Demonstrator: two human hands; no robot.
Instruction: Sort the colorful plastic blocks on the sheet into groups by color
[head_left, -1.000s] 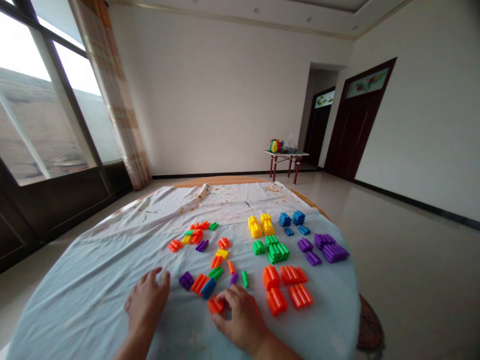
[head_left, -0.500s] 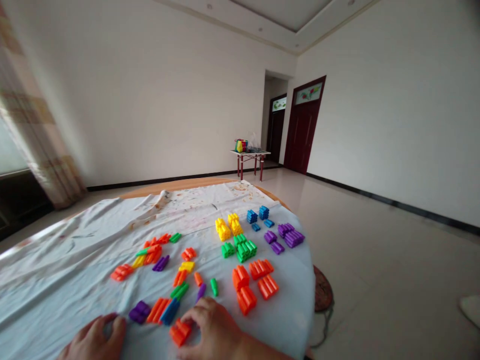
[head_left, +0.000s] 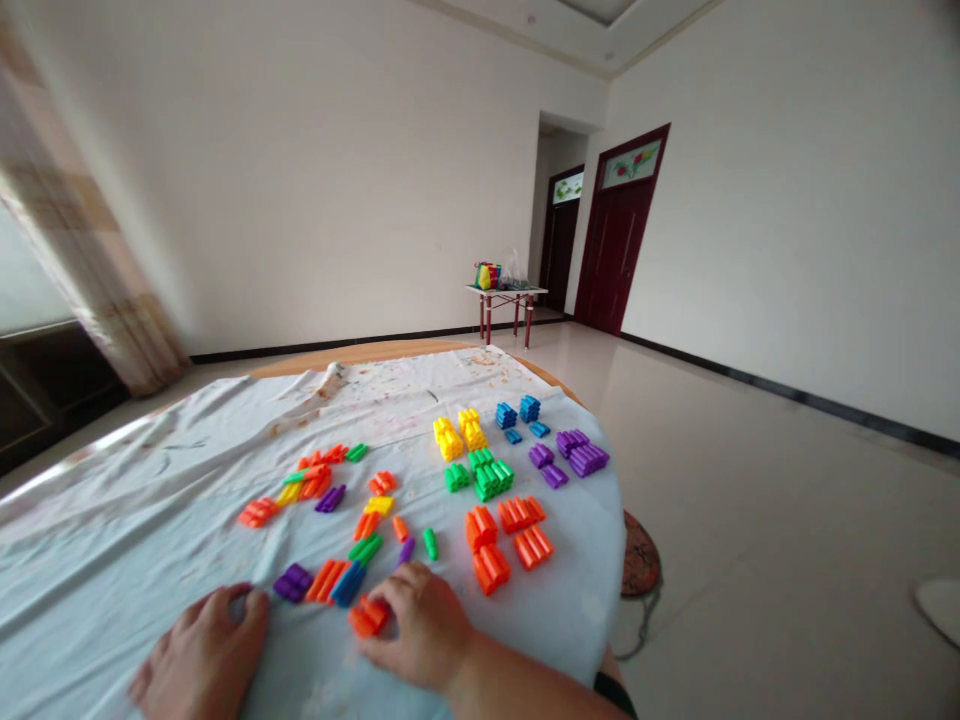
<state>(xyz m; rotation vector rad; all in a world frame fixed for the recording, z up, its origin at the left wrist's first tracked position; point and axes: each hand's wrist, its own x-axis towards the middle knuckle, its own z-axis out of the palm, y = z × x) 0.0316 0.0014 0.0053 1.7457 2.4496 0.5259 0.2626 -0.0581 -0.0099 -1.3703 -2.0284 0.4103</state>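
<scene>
My right hand (head_left: 421, 625) has its thumb and fingers closed round an orange block piece (head_left: 368, 617) near the front of the table. Flat on the cloth at the left lies my left hand (head_left: 206, 650), fingers slightly apart, holding nothing. Just beyond the hands are a purple piece (head_left: 292, 582), an orange piece (head_left: 326, 580) and a blue piece (head_left: 349, 584) side by side. A green piece (head_left: 365, 548) touches the blue one's far end. Near my right fingertips lies a small purple piece (head_left: 406, 551), with a small green one (head_left: 430, 543) to its right.
On the cloth-covered table (head_left: 187, 530), stacks stand to the right: yellow (head_left: 448, 439), blue (head_left: 529, 408), green (head_left: 492, 474), purple (head_left: 588, 457) and orange (head_left: 491, 568). More mixed pieces (head_left: 315, 480) lie left of centre. A stool (head_left: 641, 555) stands beyond the right edge.
The camera view has tilted down, so the table and hands appear higher in the picture. My right hand still has the orange piece; my left hand still rests on the cloth.
</scene>
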